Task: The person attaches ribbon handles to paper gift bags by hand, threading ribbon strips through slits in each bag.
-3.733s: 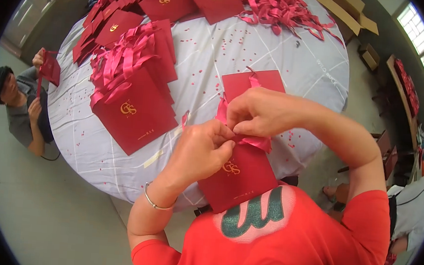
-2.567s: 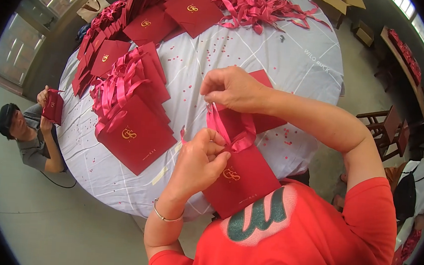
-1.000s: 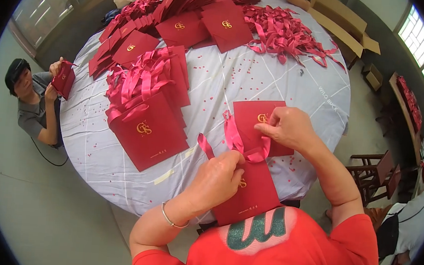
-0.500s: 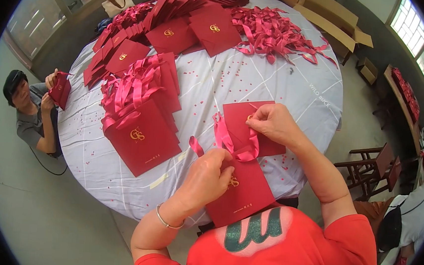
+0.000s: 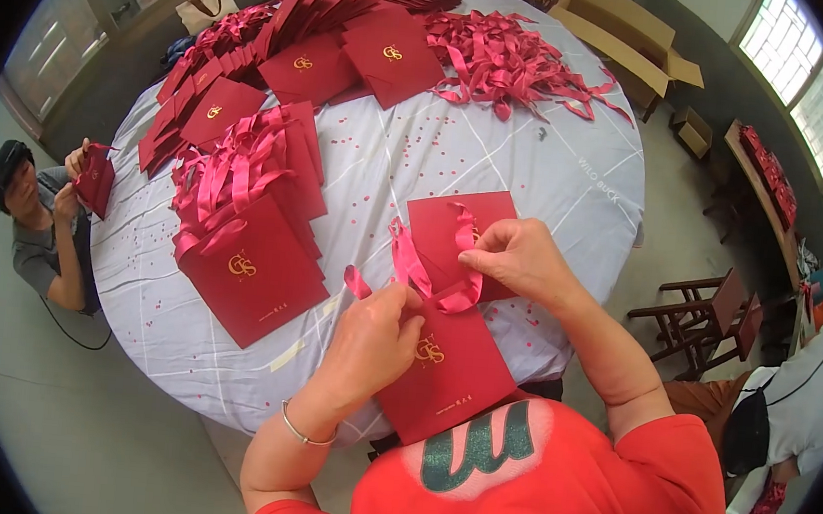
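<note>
A dark red paper gift bag (image 5: 450, 381) with a gold emblem lies flat in front of me, its lower edge close to my shirt. A glossy pink-red ribbon (image 5: 458, 299) curves across its top edge. My right hand (image 5: 520, 258) pinches this ribbon between thumb and fingertips, and a length of it loops up beyond them. My left hand (image 5: 374, 336) is closed at the bag's upper left, fingers curled round the ribbon, with a loose ribbon end poking out beside the knuckles; its fingertips are partly hidden. Beyond them lies another red bag (image 5: 424, 219), partly under my right hand.
Finished-looking bags with ribbons (image 5: 256, 264) are stacked to the left. Flat red bags (image 5: 389, 57) and a heap of loose ribbons (image 5: 528, 63) cover the table's far side. A person (image 5: 47, 219) at left handles a small red bag. A cardboard box (image 5: 622, 32) stands behind.
My right hand has come slightly nearer to me along the ribbon, so a longer loop shows past its fingers. My left hand stays at the bag's top edge. The whole view has shifted a little.
</note>
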Demonstrator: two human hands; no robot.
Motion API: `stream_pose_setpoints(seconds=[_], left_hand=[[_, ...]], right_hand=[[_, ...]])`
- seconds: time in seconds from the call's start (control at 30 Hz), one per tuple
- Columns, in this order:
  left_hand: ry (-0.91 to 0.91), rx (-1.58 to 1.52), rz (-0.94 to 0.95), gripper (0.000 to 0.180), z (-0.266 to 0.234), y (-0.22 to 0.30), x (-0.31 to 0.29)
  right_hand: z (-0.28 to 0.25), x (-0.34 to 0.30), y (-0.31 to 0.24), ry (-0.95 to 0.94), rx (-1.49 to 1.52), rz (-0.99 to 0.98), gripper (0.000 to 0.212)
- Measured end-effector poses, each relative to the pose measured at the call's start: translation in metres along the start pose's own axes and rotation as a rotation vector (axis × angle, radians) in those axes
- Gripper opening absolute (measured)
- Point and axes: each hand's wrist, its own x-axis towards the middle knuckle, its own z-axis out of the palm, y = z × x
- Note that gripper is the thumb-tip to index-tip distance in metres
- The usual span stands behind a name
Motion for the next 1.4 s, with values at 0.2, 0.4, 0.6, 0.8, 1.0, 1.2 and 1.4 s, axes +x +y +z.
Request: stream_pose_setpoints(seconds=[0.2,0.4,0.6,0.8,1.0,1.2,1.4], left_hand=[[0.005,0.038,-0.004,0.017,0.002,-0.005,0.002],[0.002,0.058,0.007,0.017,0.003,-0.008,0.004],[0.028,0.002,0.008,0.014,-0.002,-0.005,0.003],[0.089,-0.282,-0.226,0.012,-0.036,0.000,0.003],[-0.020,0.100,-0.152,0.013,-0.061,-0.010,0.000],[-0.138,0.316,-0.034,0.015,-0.058,-0.016,-0.002],[-0.267,0.182,-0.041,0.016,-0.061,-0.023,0.005]], right_hand=[[-0.010,-0.001,-0.002,-0.077,0.739,0.026,0.009],[-0.016,-0.004,-0.013,-0.112,1.163,0.068,0.013],[-0.024,-0.004,-0.040,0.148,1.009,-0.214,0.019],[-0.032,-0.010,-0.053,-0.148,0.532,-0.302,0.025],[-0.033,-0.022,-0.059,-0.138,0.129,-0.462,0.020],[-0.004,-0.024,-0.056,-0.129,-0.163,-0.848,0.022],[0.027,-0.023,-0.056,-0.136,-0.247,-1.008,0.017]])
